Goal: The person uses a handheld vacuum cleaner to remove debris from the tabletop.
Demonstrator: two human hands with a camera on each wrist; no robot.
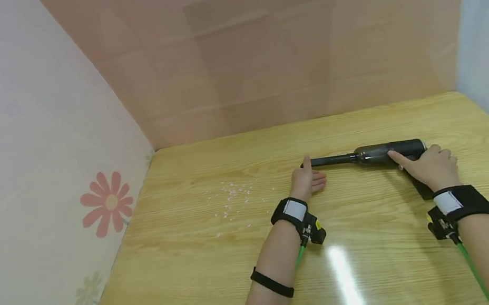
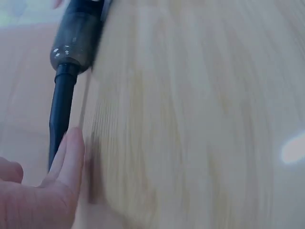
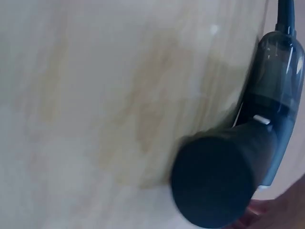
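The right hand (image 1: 431,165) covers the handheld vacuum's (image 1: 370,155) handle in the head view. Both wrist views are blurred, and the pale scraps (image 1: 233,199) are too small to identify

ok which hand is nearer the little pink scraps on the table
Left. The left hand lies just right of the pink scraps, its thumb by the vacuum's nozzle; the right hand is farther right, holding the handheld vacuum.

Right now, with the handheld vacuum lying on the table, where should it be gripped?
Probably by its handle, from the near side. The handheld vacuum lies flat, its thin nozzle pointing left and the handle angling toward the person. The right hand already rests there; the left hand touches the nozzle tip.
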